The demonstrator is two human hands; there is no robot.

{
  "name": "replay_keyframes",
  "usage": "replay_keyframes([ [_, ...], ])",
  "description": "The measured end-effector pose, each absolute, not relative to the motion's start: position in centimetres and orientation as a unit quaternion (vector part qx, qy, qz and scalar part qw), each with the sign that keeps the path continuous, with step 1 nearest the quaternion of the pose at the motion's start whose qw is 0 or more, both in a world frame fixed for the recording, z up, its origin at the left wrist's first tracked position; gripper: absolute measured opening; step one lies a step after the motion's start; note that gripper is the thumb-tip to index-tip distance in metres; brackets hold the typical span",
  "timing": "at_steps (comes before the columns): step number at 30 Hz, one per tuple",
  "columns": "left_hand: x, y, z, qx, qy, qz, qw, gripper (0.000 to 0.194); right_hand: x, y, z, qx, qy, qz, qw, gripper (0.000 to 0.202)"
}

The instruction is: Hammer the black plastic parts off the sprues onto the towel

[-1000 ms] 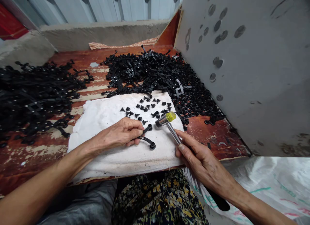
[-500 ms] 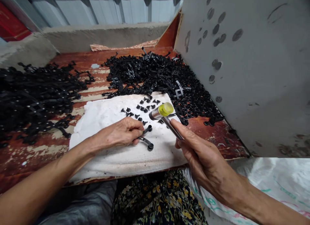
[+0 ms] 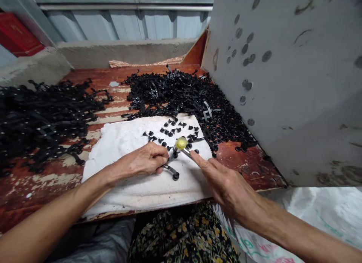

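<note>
Hammer (image 3: 181, 143) gripped in my right hand (image 3: 230, 183), just beside my left hand (image 3: 147, 157) pinching a black strip (image 3: 171, 170). Sloppy aim could bash the left.

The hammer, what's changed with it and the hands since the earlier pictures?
The hammer has swung left from beside the black part to over its far end, yellow face turned up; whether it touches is hidden. The view tilted up slightly. Nothing was let go or newly taken: the left hand still holds the part, the right hand the hammer. White cloth and both piles look unchanged.
</note>
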State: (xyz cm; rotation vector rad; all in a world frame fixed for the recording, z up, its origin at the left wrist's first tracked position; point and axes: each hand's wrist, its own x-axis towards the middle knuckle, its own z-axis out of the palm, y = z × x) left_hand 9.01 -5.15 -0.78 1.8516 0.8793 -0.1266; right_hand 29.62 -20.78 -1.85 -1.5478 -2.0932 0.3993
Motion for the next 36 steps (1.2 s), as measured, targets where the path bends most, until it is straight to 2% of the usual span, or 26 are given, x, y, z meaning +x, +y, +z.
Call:
replay_keyframes([
  [4, 8.9, -5.2, -0.8, 0.774, 0.361, -0.048, 0.518, 0.023, 29.6, -20.7, -2.0, -0.556, -0.743, 0.148, 0.342, 0.073],
  [8, 8.8, -5.1, -1.1, 0.771, 0.362, -0.048, 0.523, 0.025, 29.6, -20.5, -2.4, -0.569, -0.763, 0.161, 0.262, 0.067],
  [12, 8.6, -4.9, -1.7, 0.771, 0.356, -0.048, 0.526, 0.025, 29.7, -20.5, -2.7, -0.568, -0.738, 0.162, 0.326, 0.066],
  [14, 8.6, -4.8, -1.7, 0.77, 0.36, -0.049, 0.525, 0.026, 29.8, -20.4, -2.7, -0.563, -0.752, 0.178, 0.293, 0.062],
  [16, 8.7, -4.8, -1.4, 0.775, 0.362, -0.055, 0.515, 0.027, 29.7, -19.9, -2.5, -0.561, -0.746, 0.202, 0.296, 0.057],
  [19, 9.2, -5.3, -0.4, 0.804, 0.319, -0.06, 0.498, 0.025, 29.1, -18.5, -2.1, -0.588, -0.684, 0.224, 0.369, 0.043],
  [23, 10.1, -6.7, 0.9, 0.857, 0.235, -0.048, 0.455, 0.025, 28.0, -16.7, -2.1, -0.592, -0.619, 0.352, 0.378, 0.013],
  [25, 9.9, -7.4, 0.9, 0.87, 0.266, -0.004, 0.416, 0.024, 27.8, -16.6, -2.3, -0.58, -0.566, 0.422, 0.406, 0.011],
  [27, 9.1, -7.9, 0.5, 0.84, 0.357, 0.091, 0.398, 0.019, 27.8, -17.0, -2.6, -0.578, -0.493, 0.478, 0.44, 0.013],
  [29, 8.1, -8.4, 0.0, 0.752, 0.452, 0.202, 0.435, 0.025, 28.0, -17.6, -2.8, -0.584, -0.419, 0.506, 0.477, 0.02],
  [31, 7.6, -9.2, -0.5, 0.634, 0.502, 0.263, 0.526, 0.039, 28.0, -18.0, -2.9, -0.584, -0.367, 0.511, 0.512, 0.027],
  [33, 7.9, -10.4, -0.8, 0.527, 0.5, 0.271, 0.632, 0.046, 27.6, -18.1, -3.0, -0.579, -0.344, 0.511, 0.535, 0.032],
  [36, 9.6, -12.0, -1.1, 0.419, 0.455, 0.264, 0.74, 0.044, 26.5, -18.2, -3.3, -0.568, -0.343, 0.527, 0.531, 0.034],
])
